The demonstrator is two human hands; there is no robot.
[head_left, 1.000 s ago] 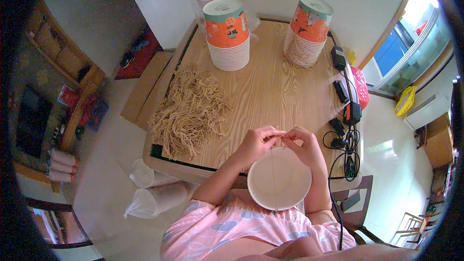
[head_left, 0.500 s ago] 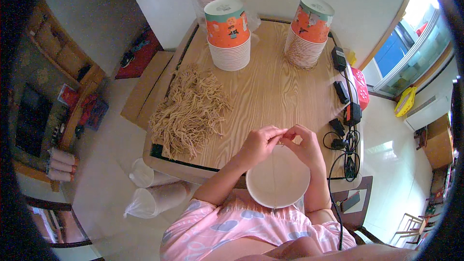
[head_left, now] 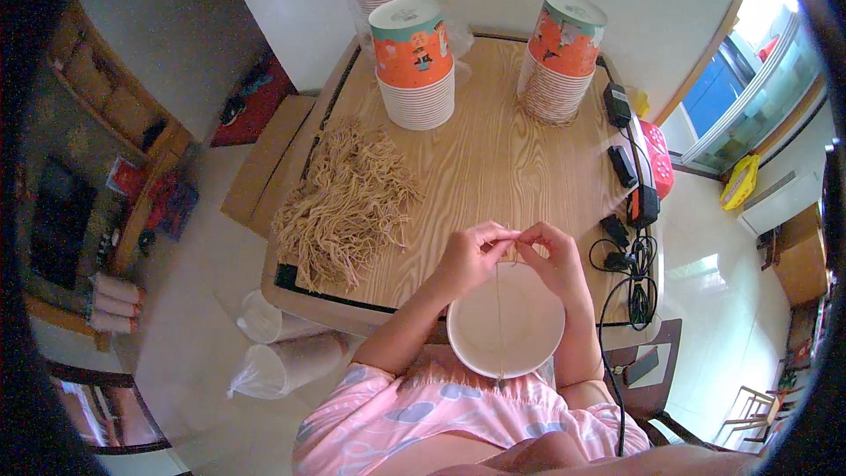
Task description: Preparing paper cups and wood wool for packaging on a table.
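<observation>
A white round paper bucket (head_left: 471, 332) sits in my lap at the table's front edge, its mouth facing up. One thin tan string (head_left: 500, 304) runs across its mouth from the near rim to the far rim. At the far rim my left hand (head_left: 478, 253) pinches the string between thumb and fingers. My right hand (head_left: 553, 257) pinches it too, its fingertips meeting the left ones. The exact string ends between the fingers are too small to make out. Left of my hands, a loose heap of tan strings (head_left: 348, 198) lies on the wooden table (head_left: 467, 176).
Two upside-down stacks of printed paper buckets, a left stack (head_left: 416, 62) and a right stack (head_left: 562, 57), stand at the back. Black power adapters (head_left: 646, 206) and coiled cables (head_left: 641, 286) line the right edge. Bagged bucket stacks (head_left: 295, 361) lie on the floor at left.
My fingertips have drawn closer together over the far rim, and the string across the bucket shows more plainly. The bucket has barely shifted.
</observation>
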